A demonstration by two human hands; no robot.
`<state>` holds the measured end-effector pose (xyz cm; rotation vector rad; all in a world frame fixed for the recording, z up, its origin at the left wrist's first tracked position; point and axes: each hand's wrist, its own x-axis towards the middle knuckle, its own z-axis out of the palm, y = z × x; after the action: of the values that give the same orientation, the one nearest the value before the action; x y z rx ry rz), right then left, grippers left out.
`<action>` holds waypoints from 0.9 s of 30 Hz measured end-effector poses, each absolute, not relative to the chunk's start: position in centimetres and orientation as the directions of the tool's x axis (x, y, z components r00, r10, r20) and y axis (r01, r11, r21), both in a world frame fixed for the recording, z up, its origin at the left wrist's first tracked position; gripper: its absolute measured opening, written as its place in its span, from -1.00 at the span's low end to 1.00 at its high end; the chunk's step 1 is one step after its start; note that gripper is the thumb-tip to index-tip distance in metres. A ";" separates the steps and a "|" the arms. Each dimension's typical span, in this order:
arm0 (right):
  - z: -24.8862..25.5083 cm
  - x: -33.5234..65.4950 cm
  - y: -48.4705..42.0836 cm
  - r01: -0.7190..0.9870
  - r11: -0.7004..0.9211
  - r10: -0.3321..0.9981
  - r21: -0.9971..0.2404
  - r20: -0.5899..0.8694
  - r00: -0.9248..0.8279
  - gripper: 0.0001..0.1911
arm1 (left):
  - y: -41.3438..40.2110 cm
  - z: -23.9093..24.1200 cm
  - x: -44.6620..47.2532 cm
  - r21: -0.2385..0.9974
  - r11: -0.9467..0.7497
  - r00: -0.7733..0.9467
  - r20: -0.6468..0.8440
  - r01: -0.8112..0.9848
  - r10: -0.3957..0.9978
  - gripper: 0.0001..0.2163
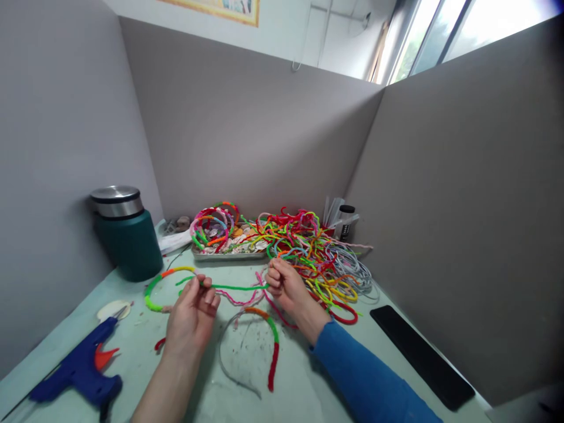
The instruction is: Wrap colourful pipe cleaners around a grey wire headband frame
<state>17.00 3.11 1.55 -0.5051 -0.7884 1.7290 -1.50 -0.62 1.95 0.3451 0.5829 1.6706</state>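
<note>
A green pipe cleaner [240, 288] is stretched level between my two hands above the table. My left hand [194, 308] pinches it near its left end, a short piece sticking out past the fingers. My right hand [284, 285] is closed on its other end. Below and between the hands lies a headband [274, 346], wrapped in orange, green and red on its right side and bare grey on its left. Another wrapped headband [154, 294], in green, yellow and orange, lies behind my left hand, which hides part of it. Pink pipe cleaners [235, 299] lie under the stretched one.
A blue glue gun [83, 364] lies at the left front, near a dark green bottle [126, 235]. At the back, a tray [229, 256] holds wrapped rings, beside a heap of coloured pipe cleaners [299, 235] and grey hoops [352, 264]. A black slab [418, 355] lies right.
</note>
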 end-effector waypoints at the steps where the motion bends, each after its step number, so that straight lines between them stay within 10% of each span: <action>1: 1.4 17.2 3.4 -0.670 -0.157 0.960 -0.726 0.047 -0.276 -0.73 | -0.6 2.1 -1.5 0.559 -0.104 -0.190 -0.098 -0.822 0.977 -0.95; 27: 1.2 18.7 4.8 -0.489 -0.323 0.941 -0.810 -0.219 -0.259 -0.71 | 0.2 0.8 -2.0 0.661 -0.301 -0.467 -0.084 -0.687 0.880 -0.92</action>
<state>18.68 4.80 1.25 -0.8765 -0.7600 1.7706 -1.96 0.23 0.81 0.3610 0.7854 1.9222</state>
